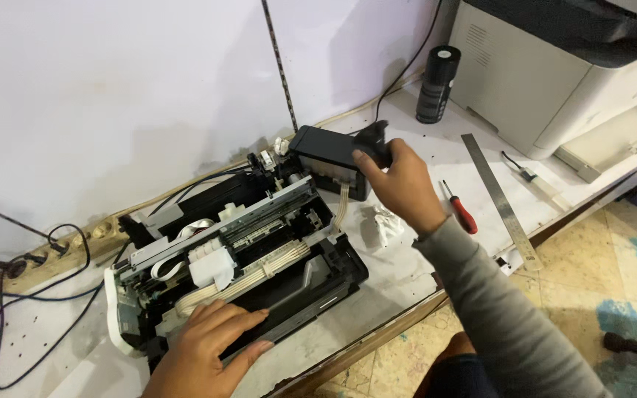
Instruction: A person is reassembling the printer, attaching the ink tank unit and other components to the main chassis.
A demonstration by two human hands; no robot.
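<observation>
An opened black inkjet printer with its cover removed [237,273] lies on the white worktop [407,273], its metal rail, white carriage and ribbon of pale ink tubes exposed. The person's left hand [208,343] rests flat on the front edge of the printer, fingers spread and pressing down on the black plastic frame rather than closed around anything. The right hand [399,184], in a grey long sleeve, reaches to the far right corner of the printer and holds a black box-shaped ink tank unit [329,155]; its grip is closed on the right end of that unit, with the thumb on the near face and the fingers wrapped over the top. The tank unit is lifted and tilted just beside the printer body, joined to it by a pale tube bundle [342,206].

Near the right wrist lie a crumpled white cloth [381,225] and a red-handled screwdriver [460,208]. A long steel ruler [501,200] lies further right. A black cylindrical spray can [436,85] stands against the wall, beside a large grey-white office printer [554,74]. Black cables [31,287] trail across the left of the worktop.
</observation>
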